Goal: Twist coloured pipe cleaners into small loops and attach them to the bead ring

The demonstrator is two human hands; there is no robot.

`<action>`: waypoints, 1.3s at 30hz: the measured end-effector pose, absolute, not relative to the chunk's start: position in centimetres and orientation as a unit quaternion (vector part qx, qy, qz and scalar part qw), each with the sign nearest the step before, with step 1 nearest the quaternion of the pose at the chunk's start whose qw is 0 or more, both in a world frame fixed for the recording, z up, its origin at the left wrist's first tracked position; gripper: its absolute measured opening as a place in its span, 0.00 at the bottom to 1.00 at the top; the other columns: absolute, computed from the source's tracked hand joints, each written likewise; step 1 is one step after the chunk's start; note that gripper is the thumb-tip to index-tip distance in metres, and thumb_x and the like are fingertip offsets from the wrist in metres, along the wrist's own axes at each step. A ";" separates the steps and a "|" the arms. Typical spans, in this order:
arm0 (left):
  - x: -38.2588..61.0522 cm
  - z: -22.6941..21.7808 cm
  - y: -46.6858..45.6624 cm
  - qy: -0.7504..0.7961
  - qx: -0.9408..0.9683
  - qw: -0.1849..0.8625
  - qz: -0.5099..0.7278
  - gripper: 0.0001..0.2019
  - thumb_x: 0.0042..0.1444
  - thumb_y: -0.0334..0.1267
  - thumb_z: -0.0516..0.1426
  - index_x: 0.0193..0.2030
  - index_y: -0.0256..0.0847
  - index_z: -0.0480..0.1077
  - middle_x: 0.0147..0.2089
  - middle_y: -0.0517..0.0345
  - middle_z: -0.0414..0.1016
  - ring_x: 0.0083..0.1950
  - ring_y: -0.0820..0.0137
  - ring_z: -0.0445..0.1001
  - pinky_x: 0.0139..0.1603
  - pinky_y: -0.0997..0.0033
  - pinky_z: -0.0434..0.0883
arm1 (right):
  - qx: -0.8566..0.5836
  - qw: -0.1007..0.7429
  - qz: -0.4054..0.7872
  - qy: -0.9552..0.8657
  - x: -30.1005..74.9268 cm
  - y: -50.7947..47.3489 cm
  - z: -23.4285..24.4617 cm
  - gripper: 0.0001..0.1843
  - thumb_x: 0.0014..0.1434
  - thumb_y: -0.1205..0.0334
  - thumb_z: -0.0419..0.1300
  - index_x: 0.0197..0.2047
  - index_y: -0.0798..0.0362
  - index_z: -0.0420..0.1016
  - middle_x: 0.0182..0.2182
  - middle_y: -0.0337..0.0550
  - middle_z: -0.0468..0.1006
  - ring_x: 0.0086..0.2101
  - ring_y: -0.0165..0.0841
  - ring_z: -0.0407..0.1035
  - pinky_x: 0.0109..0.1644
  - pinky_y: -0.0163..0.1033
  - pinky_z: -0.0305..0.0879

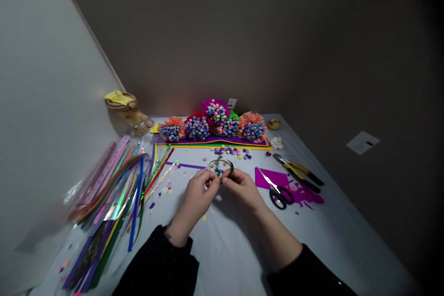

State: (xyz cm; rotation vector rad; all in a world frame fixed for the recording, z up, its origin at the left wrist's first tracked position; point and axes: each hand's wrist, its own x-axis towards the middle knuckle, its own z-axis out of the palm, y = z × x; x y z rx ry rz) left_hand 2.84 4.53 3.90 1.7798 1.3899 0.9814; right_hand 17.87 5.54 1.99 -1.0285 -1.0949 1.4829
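1. Ring (231, 168), thin, round, gold-toned and dark green along its right side, sits between both hands, over the white-covered table (224, 252).
2. Right hand (244, 189) grips its green side between thumb and fingers.
3. Left hand (200, 190) is closed, its fingertips pinched at the near edge; what they hold is too small to tell.
4. Black-handled metal scissors (276, 188) lie partly on a magenta sheet (266, 180).
5. Behind are 5 ruffled, bead-like clusters (215, 112).
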 end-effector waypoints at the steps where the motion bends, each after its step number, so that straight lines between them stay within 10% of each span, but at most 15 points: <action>1: 2.8 3.9 4.5 0.530 0.687 0.328 0.374 0.08 0.57 0.36 0.52 0.28 0.40 0.67 0.31 0.59 0.69 0.34 0.70 0.68 0.34 0.73 0.63 | -0.431 0.490 0.607 -0.454 17.9 5.5 2.1 0.13 0.43 0.54 0.68 0.26 0.53 0.73 0.23 0.37 0.71 0.27 0.31 0.63 0.35 0.38 0.59; 39: 2.7 3.5 4.5 0.527 0.721 0.302 0.332 0.07 0.57 0.33 0.52 0.30 0.40 0.70 0.31 0.59 0.70 0.33 0.70 0.68 0.34 0.73 0.63 | -0.461 0.474 0.610 -0.436 17.6 5.6 2.0 0.11 0.44 0.56 0.64 0.24 0.54 0.70 0.19 0.34 0.65 0.23 0.26 0.56 0.29 0.34 0.53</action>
